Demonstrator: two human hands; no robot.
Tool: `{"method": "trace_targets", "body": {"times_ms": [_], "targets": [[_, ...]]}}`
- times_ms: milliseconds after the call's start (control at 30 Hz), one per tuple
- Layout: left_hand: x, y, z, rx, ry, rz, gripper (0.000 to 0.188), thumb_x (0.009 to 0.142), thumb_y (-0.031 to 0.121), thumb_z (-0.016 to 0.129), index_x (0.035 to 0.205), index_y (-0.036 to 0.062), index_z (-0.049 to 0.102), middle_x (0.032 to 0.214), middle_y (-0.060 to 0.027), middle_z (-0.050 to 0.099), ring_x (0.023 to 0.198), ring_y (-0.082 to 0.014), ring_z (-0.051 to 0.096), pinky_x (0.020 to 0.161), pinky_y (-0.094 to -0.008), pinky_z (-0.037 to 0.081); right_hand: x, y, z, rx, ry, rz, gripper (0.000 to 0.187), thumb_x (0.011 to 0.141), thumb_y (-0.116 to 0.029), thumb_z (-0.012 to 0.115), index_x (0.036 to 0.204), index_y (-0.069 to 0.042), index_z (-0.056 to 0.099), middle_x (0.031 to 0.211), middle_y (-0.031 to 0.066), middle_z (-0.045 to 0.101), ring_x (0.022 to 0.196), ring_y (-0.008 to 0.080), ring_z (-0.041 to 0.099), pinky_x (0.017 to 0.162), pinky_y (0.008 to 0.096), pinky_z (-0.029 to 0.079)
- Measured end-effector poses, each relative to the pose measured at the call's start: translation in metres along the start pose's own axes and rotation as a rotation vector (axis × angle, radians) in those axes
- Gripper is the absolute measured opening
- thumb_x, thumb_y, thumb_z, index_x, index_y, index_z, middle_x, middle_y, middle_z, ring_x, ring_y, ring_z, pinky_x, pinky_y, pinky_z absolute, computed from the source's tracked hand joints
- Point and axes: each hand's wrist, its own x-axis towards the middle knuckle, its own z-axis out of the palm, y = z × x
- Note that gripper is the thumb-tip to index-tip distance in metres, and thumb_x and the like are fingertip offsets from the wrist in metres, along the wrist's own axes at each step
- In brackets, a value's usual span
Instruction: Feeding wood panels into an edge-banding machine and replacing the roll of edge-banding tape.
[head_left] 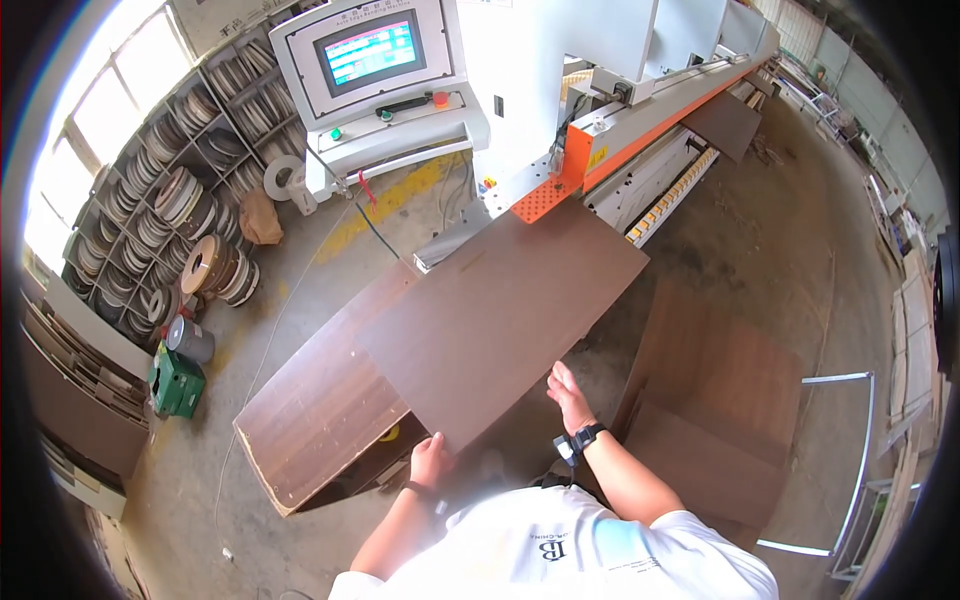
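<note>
A flat brown wooden board lies slanted in front of me, its far end at the orange guide plate of the edge banding machine. My left hand is closed on the board's near corner. Beside the board's right edge, my right hand is raised with its fingers stretched out; it holds nothing, and I cannot tell whether its fingertips touch the edge. Under the board's left side stands a brown wooden box-like stand.
A control panel with a lit screen stands ahead on the left. Shelves of edge banding rolls line the left wall, with a green box below. Brown panels stand close on my right. A thin cable runs along the floor.
</note>
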Motion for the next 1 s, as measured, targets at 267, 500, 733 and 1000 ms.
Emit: {"method": "trace_targets", "body": {"times_ms": [267,500,733,1000], "targets": [[0.029,0.013,0.064,0.003,-0.034,0.057,0.037,0.105,0.034,0.053,0.083,0.0040,0.057,0.070,-0.0053,0.060,0.065,-0.0204,0.069,0.055,-0.0287,0.051,0.043,-0.022,-0.041,0.004,0.121,-0.018,0.086,0.096,-0.049,0.060,0.159,-0.006,0.019,0.166,0.0132,0.020,0.151,0.0275,0.023,0.118,0.0472,0.024],[0.041,0.031,0.101,0.225,-0.203,0.152,0.035,0.104,0.033,0.052,0.103,-0.0004,0.063,0.084,-0.0084,0.068,0.076,-0.0179,0.069,0.068,-0.0289,0.055,0.034,-0.015,-0.066,-0.046,0.324,-0.088,0.061,0.101,-0.042,0.056,0.150,-0.009,0.041,0.155,0.0072,0.042,0.140,0.0224,0.043,0.104,0.0402,0.041],[0.075,-0.049,0.065,0.751,-0.345,0.081,0.029,0.103,0.026,0.053,0.113,0.0015,0.065,0.093,-0.0078,0.070,0.082,-0.0181,0.070,0.072,-0.0316,0.056,-0.065,0.123,-0.145,0.117,0.832,0.207,0.030,0.101,-0.036,0.060,0.110,-0.009,0.071,0.104,0.0022,0.075,0.089,0.0103,0.068,0.069,0.0254,0.051],[0.087,-0.136,-0.006,1.907,-1.071,0.197,0.023,0.097,0.021,0.052,0.105,0.0069,0.068,0.096,-0.0094,0.071,0.087,-0.0220,0.069,0.077,-0.0364,0.053,-0.192,0.263,-0.226,0.272,1.155,0.663,0.052,0.094,-0.046,0.067,0.127,-0.006,0.060,0.113,0.0071,0.071,0.093,0.0151,0.067,0.064,0.0275,0.050]]}}
